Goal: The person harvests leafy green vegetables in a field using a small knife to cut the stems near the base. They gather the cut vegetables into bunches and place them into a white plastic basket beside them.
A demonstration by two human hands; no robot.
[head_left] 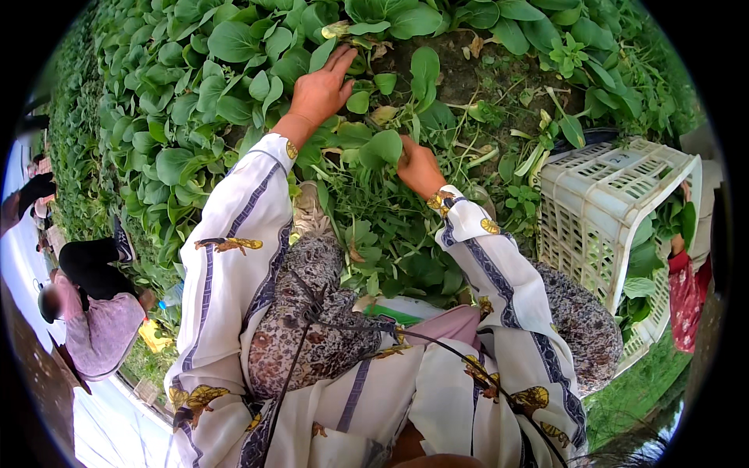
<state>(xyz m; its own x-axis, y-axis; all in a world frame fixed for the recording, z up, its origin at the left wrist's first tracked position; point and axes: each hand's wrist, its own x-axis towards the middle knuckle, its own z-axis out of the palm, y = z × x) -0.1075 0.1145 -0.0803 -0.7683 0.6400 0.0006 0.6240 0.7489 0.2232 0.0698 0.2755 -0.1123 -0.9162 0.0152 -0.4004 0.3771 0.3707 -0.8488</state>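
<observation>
My left hand (321, 87) reaches into a row of leafy greens (234, 40), its fingers stretched out among the leaves. Just beyond its fingertips lies a pale cut stem end (336, 30). Lower and to the right, my right hand (421, 168) has its fingers curled in beside a broad green leaf (381, 149). What those fingers hold, if anything, is hidden by the leaf and the hand itself. Low weeds and narrow-leaved grass (374, 199) fill the ground between my two arms. Another upright leaf (425, 74) stands between the hands on the far side.
A white plastic crate (593, 183) lies tipped at my right with greens in it; a co-worker's red sleeve (683, 300) and hand are at its far side. Bare soil (468, 74) shows ahead. Another person (101, 327) crouches at the left near a yellow item (154, 335).
</observation>
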